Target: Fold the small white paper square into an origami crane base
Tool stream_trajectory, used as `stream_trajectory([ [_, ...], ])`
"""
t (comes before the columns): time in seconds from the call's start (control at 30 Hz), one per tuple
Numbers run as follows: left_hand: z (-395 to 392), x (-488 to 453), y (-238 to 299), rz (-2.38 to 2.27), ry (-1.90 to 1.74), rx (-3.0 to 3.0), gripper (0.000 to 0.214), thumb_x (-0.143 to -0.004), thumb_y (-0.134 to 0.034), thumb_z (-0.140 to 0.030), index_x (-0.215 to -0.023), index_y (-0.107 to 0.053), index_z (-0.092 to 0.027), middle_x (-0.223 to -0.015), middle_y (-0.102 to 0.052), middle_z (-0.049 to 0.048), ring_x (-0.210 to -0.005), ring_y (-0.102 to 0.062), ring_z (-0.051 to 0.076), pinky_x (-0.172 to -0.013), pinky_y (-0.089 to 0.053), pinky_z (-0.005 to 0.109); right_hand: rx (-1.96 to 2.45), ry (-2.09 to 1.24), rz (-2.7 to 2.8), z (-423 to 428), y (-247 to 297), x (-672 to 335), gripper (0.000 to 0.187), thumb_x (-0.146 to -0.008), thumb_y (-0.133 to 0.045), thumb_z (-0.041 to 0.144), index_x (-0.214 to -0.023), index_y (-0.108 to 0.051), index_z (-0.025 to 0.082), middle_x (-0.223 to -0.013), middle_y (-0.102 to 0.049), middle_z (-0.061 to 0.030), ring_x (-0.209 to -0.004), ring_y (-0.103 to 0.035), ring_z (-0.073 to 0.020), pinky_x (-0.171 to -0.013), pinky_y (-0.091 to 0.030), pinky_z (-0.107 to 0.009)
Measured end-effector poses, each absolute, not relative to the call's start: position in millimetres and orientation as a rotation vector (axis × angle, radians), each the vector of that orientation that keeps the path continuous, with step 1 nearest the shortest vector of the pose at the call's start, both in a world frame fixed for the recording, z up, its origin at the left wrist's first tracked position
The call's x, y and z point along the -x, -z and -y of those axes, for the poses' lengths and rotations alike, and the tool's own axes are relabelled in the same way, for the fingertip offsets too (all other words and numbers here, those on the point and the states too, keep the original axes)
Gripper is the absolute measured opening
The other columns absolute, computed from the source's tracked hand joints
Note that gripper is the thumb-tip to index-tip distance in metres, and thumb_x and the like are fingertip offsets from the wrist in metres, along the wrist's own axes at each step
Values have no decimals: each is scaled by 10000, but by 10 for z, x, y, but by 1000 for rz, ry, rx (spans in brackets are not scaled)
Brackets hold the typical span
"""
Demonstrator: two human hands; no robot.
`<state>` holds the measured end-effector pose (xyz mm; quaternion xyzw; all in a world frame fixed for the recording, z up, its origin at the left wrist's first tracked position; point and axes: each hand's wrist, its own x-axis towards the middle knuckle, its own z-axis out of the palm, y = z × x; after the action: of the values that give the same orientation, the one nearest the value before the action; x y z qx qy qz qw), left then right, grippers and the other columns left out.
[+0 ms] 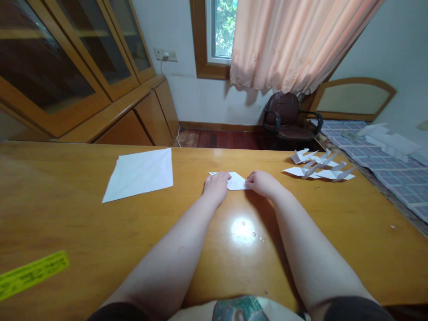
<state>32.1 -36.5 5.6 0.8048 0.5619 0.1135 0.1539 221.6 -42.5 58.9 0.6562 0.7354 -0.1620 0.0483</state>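
A piece of folded white paper (236, 181) lies on the wooden table in front of me, pointed at its right end. My left hand (217, 183) rests over its left part, fingers bent down onto it and holding it against the tabletop. A narrow tip of the paper sticks out beyond those fingers. At the right point, my right hand (261, 183) pinches the paper between thumb and fingers. Several folded paper cranes (302, 170) stand in a group to the right of that hand. Farther left, an unfolded white sheet (142, 175) lies flat with light creases.
The wooden table (133, 240) fills the near area, its far edge just past the paper. A yellow label (33, 274) is at the lower left. Beyond are a glass-door cabinet (130, 107), an office chair (289, 113), a curtain (284, 44) and a bed (384, 156).
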Motion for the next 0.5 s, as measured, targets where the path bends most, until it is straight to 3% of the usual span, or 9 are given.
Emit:
stream_trajectory([
  [0.1,363,-318,-56,-1611,-336,-2299,334,-920,-440,-137,-1201,-582,-246,-1294,-624,58,-1259,-513,220,-1016,-369,404,-2052,462,-2055,458,-682,-2190,235,-830,-578,332,-785,-763,194,-826,-731,-132,-810,-674,-260,-726,-469,-331],
  [0.3,354,-316,-53,-1604,-329,-2286,322,-917,-463,-142,-1195,-587,-247,-1332,-604,52,-1265,-511,222,-1017,-366,404,-2125,409,-1934,435,-693,-2305,157,-725,-693,331,-784,-757,200,-850,-728,-141,-827,-680,-292,-707,-484,-354],
  [0.5,363,-322,-56,-1605,-329,-2282,302,-916,-547,-267,-1217,-568,-256,-1385,-565,52,-1332,-448,224,-1088,-297,414,-2375,307,-1975,363,-648,-2394,240,-827,-576,319,-916,-747,175,-945,-723,-163,-874,-673,-273,-716,-473,-325],
])
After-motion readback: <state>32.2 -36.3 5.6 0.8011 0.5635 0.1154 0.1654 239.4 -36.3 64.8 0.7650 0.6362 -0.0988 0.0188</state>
